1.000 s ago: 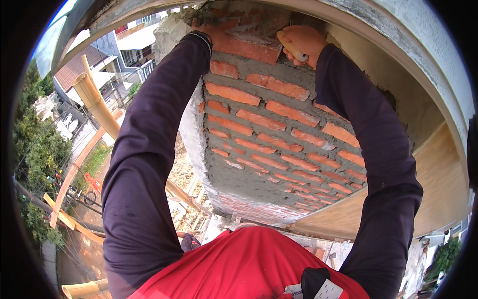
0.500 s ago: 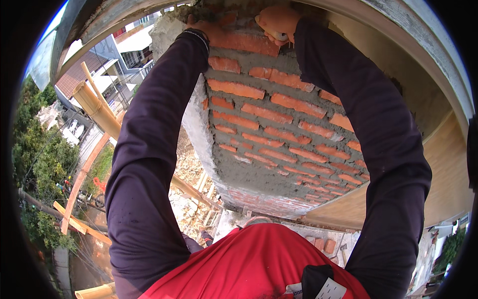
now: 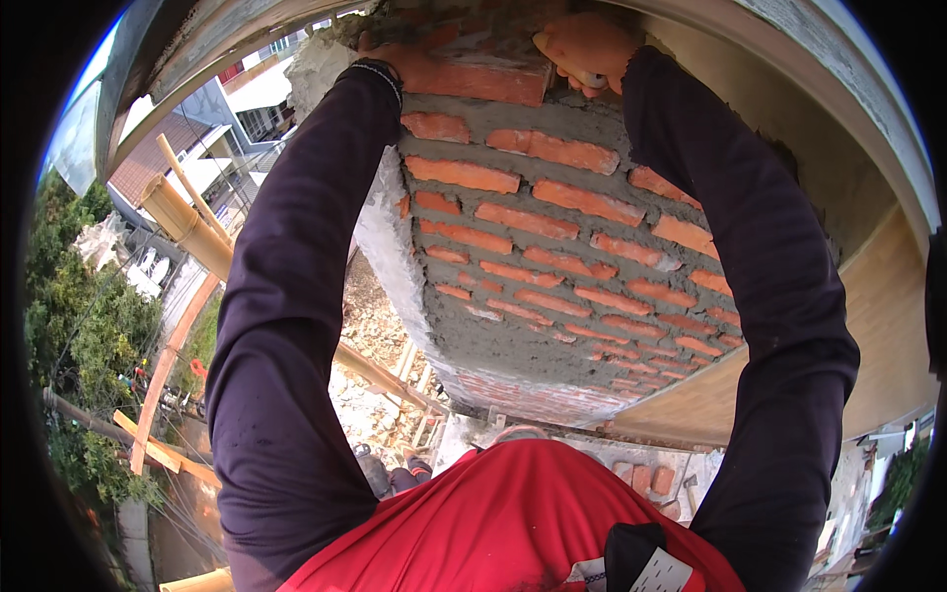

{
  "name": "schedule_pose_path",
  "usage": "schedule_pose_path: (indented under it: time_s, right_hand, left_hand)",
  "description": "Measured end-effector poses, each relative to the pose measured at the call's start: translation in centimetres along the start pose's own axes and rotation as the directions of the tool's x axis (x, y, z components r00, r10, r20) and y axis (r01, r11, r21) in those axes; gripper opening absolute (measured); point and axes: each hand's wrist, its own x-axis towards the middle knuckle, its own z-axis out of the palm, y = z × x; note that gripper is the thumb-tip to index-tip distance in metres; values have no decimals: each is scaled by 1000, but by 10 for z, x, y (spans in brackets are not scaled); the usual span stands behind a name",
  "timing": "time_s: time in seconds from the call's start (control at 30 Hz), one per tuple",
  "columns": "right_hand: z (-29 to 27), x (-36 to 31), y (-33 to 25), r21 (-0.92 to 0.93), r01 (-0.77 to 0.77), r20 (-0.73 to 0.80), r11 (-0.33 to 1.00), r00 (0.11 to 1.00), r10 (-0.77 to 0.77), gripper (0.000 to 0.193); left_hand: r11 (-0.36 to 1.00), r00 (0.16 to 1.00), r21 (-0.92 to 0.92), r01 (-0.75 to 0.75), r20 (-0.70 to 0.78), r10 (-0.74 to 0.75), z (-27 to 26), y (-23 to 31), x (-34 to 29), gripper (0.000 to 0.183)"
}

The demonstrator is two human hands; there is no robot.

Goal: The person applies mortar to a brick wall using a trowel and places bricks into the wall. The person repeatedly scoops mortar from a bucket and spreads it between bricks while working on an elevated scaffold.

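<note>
High on a brick wall (image 3: 562, 202) with grey mortar joints, a reddish-orange brick (image 3: 483, 83) lies on the top course. My left hand (image 3: 406, 63) grips this brick at its left end, its fingers partly lost in shadow. Just beyond the brick's right end, my right hand (image 3: 595, 47) is closed round a pale-handled tool (image 3: 542, 42). The tool's working end is hidden, so its kind does not show. Wet-looking mortar (image 3: 582, 102) lies beneath that hand, beside the brick.
Bamboo poles (image 3: 187, 225) stand at the left, high above the ground. A smooth tan panel (image 3: 838, 355) borders the wall on the right, and a curved edge (image 3: 858, 89) runs overhead. Loose bricks (image 3: 651, 480) lie below; another person (image 3: 404, 476) is partly visible down there.
My right hand has moved right with the tool, away from the brick's end, which now shows more fully. My left hand remains at the brick's left end. The view has shifted slightly.
</note>
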Motion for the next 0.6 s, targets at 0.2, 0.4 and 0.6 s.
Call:
schedule_pose_path:
  time_s: [0.2,0.4,0.6]
  right_hand:
    - [21,59,25,-140,162,237,977,963,-126,25]
    - [60,107,22,-718,601,501,352,797,-337,20]
    - [46,48,-27,-820,570,497,52,755,-428,23]
  left_hand:
    - [1000,1000,26,9,-27,-8,10,-2,6,58]
    - [995,996,93,41,71,-48,4,1,6,63]
    - [999,999,36,41,-16,-40,7,4,1,59]
